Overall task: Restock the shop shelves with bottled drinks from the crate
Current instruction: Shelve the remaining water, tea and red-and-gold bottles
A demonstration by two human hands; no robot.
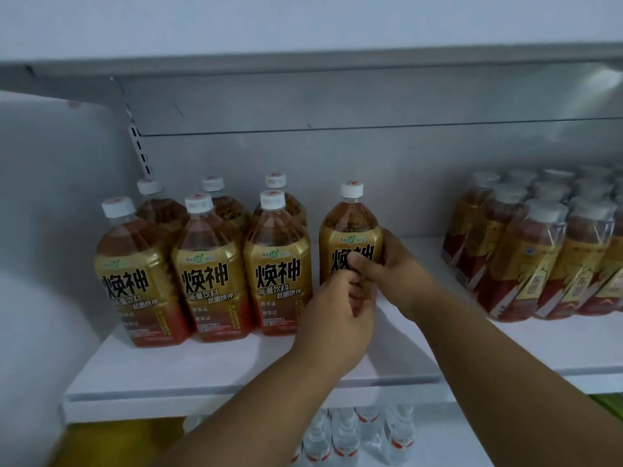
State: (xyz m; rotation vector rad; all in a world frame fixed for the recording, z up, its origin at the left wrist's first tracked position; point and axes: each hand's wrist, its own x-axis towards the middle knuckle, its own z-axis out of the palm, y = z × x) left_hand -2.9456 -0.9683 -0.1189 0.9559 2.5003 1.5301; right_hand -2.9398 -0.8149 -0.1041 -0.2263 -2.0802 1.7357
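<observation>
An amber drink bottle [349, 237] with a gold label and a white cap stands upright on the white shelf [236, 369]. Both my hands hold it: my left hand [333, 328] grips its lower part from the front, and my right hand [392, 267] wraps round its right side with the thumb across the label. Just left of it stands a group of several matching bottles [209, 264] in two rows. The crate is out of view.
A shrink-wrapped pack of gold-and-red bottles [539, 247] fills the shelf's right end. An empty-looking shelf [371, 96] hangs overhead. Below the shelf edge stand small clear bottles [344, 439]. A white side panel [50, 230] closes the left.
</observation>
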